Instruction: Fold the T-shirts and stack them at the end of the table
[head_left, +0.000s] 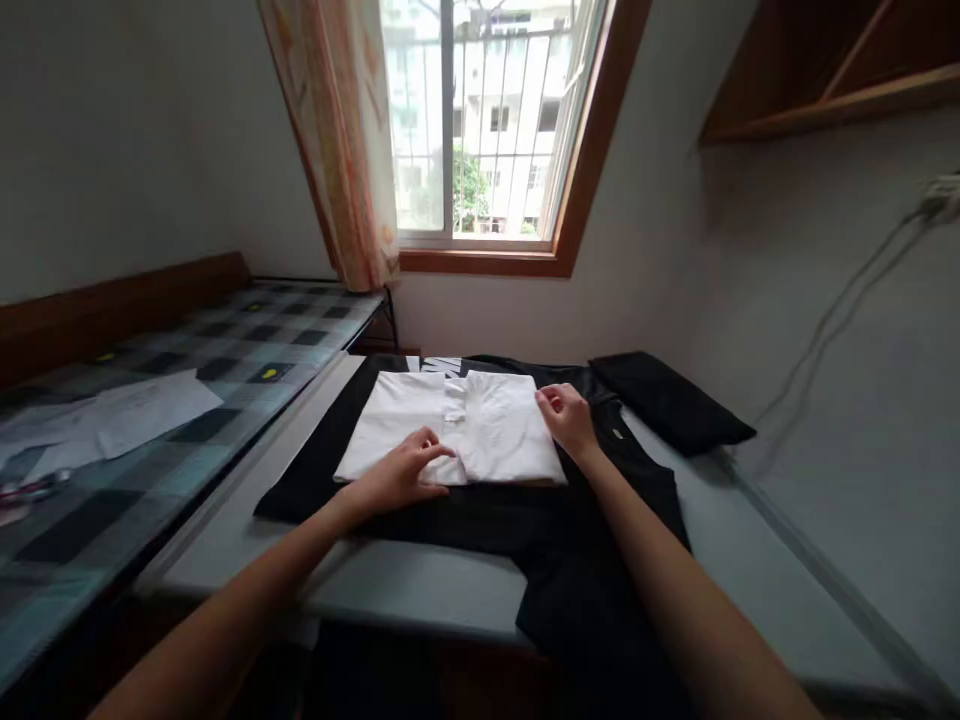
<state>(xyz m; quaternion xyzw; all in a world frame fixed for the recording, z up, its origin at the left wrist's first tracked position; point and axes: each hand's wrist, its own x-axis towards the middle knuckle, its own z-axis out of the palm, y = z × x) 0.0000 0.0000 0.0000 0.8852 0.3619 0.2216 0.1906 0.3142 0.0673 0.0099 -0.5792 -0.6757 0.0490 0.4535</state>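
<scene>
Left hand (409,468) resting loosely open on white cloth (510,430); right hand (568,417) sitting curled at its edge, grip unclear. Black garment (457,520) lying beneath on pale table (420,585), window (510,130) glowing beyond.

Shelf (855,103) partly off-pic (upper rt.)

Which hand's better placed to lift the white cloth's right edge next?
Right, probably: the right hand is at that side of the white cloth; the left hand is near its front middle.
</scene>
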